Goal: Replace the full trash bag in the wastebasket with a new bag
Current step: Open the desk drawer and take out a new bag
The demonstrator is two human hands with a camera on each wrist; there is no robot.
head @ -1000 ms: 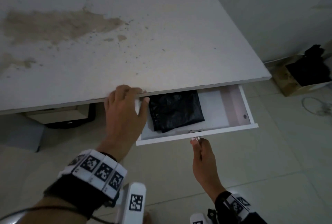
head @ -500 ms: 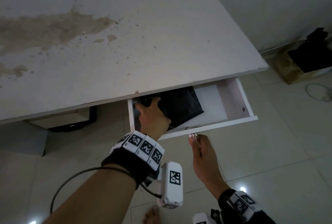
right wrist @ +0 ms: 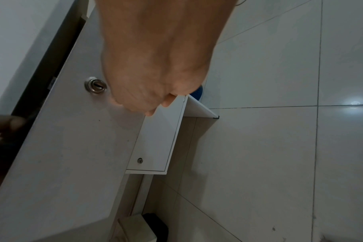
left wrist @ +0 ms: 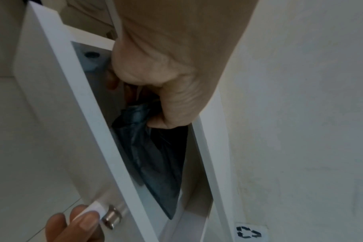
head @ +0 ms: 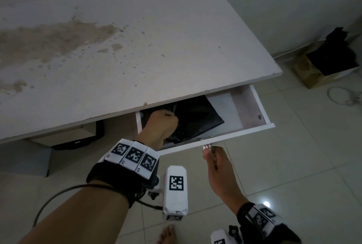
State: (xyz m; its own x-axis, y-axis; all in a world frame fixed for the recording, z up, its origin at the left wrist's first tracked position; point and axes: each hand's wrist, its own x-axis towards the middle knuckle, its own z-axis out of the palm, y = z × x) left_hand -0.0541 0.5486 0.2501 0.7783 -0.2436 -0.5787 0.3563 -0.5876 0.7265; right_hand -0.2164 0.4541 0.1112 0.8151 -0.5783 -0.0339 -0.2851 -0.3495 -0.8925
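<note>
A folded black trash bag (head: 197, 118) lies in the open white drawer (head: 235, 136) under the desk top. My left hand (head: 162, 124) is inside the drawer at its left end, fingers curled round a bunched corner of the bag (left wrist: 155, 155). The left wrist view shows that hand (left wrist: 166, 98) gripping the crumpled plastic. My right hand (head: 217, 163) pinches the small metal knob (head: 207, 147) on the drawer front. In the right wrist view the right hand (right wrist: 151, 85) hides the knob.
The stained white desk top (head: 137, 48) overhangs the drawer's back half. A cardboard box with black plastic in it (head: 329, 63) stands on the tiled floor at the right, near a cable loop (head: 340, 97). My bare foot (head: 166, 234) is below.
My left hand left the desk edge, reached into the drawer and closed on the black bag. The right hand has stayed on the knob.
</note>
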